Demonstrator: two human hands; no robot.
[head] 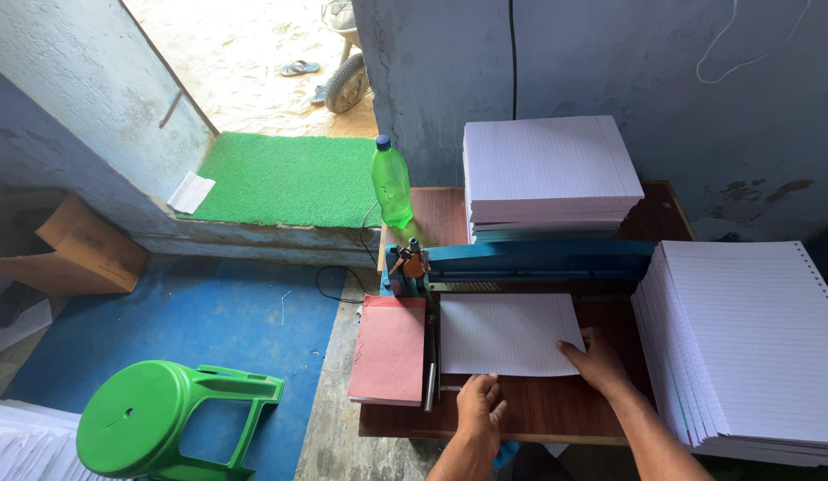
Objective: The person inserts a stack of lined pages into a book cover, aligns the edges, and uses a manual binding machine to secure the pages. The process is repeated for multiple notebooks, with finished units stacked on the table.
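A small stack of lined white sheets (507, 331) lies on the wooden table (556, 405), its far edge under the blue punching machine (530, 261). My left hand (479, 405) rests on the table at the sheets' near left corner, fingertips touching the edge. At the near right corner, my right hand (596, 359) presses on the sheets with fingers spread. Neither hand grips anything.
A tall stack of lined paper (547, 174) stands behind the machine; a punched stack (752, 343) sits at right. Red covers (389, 352) lie left of the sheets. A green bottle (391, 185), a tipped green stool (160, 419), a cardboard box (80, 251) and a green doormat (285, 178) are to the left.
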